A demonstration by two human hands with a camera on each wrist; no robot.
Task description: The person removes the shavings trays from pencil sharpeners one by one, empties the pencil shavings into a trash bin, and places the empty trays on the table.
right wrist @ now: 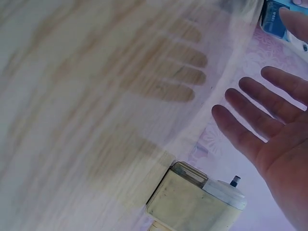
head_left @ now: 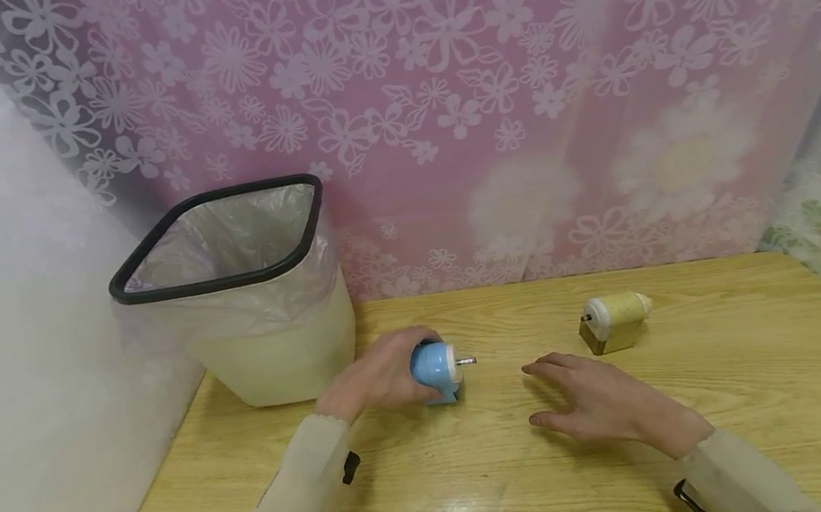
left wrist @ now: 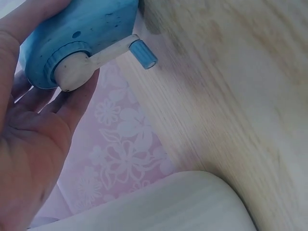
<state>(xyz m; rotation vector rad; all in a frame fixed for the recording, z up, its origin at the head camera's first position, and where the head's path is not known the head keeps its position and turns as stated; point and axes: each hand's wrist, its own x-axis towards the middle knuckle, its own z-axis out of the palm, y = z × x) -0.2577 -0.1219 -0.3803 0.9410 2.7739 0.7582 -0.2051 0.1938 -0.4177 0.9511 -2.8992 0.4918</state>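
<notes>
A blue hand-crank pencil sharpener [head_left: 431,368] sits near the middle of the wooden table, a short metal piece jutting from its right side. My left hand [head_left: 390,370] grips it from the left, fingers over the top and thumb on the near side. In the left wrist view its white crank [left wrist: 77,70] with a blue knob [left wrist: 143,54] faces the palm. My right hand [head_left: 598,400] hovers over the table, fingers extended and holding nothing. Beyond that hand stands a yellowish pencil sharpener [head_left: 618,321], which appears in the right wrist view [right wrist: 195,202] below the fingers.
A pale waste bin [head_left: 299,334] with a black rim and a clear plastic liner stands at the back left, beside my left hand. Pink flowered cloth [head_left: 426,121] hangs behind the table [head_left: 494,481]. White cloth [head_left: 28,329] covers the left side.
</notes>
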